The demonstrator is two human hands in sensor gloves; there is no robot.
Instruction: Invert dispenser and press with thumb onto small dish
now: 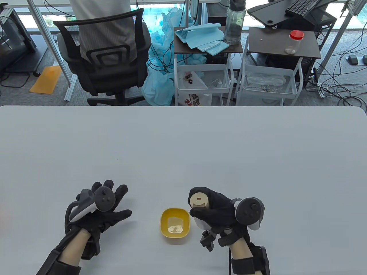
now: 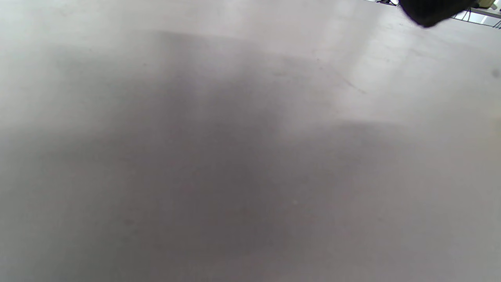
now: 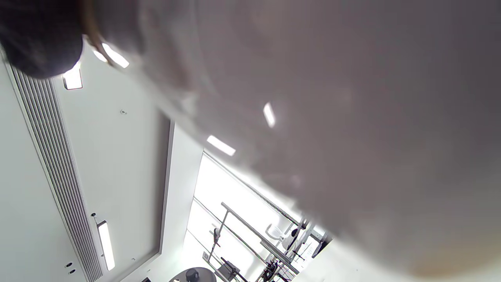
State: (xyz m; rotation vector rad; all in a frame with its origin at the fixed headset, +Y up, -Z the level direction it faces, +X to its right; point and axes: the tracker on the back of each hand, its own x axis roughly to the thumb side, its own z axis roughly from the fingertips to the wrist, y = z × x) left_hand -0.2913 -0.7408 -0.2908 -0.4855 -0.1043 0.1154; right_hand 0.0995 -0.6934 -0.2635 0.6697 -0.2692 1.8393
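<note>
Table view shows the right hand (image 1: 220, 213) in its black sensor glove wrapped around a small beige cylindrical dispenser (image 1: 198, 201), whose flat round end with a small brown mark at its centre faces up toward the camera. The fingers (image 1: 200, 191) curl over the far side of the dispenser and the thumb lies across its near side, so the hand grips it firmly. It is held just to the right of the small yellow plastic dish (image 1: 175, 226), above the pale grey counter (image 1: 183, 149); whether it sits over the dish rim cannot be told. The dish stands on the counter between the two hands and holds a patch of pale powder on its floor.

The left hand (image 1: 101, 209) hovers or rests flat on the counter well left of the dish, palm down, holding nothing, with its fingers (image 1: 121, 191) spread wide. A grey tracker is strapped to the back of each hand.

Left wrist view gives only the blurred counter surface under shadow, with a dark gloved fingertip at the top right corner. Right wrist view is tilted toward the ceiling lights, most of it filled by a blurred pale surface too close to identify, with a dark gloved shape at the top left
</note>
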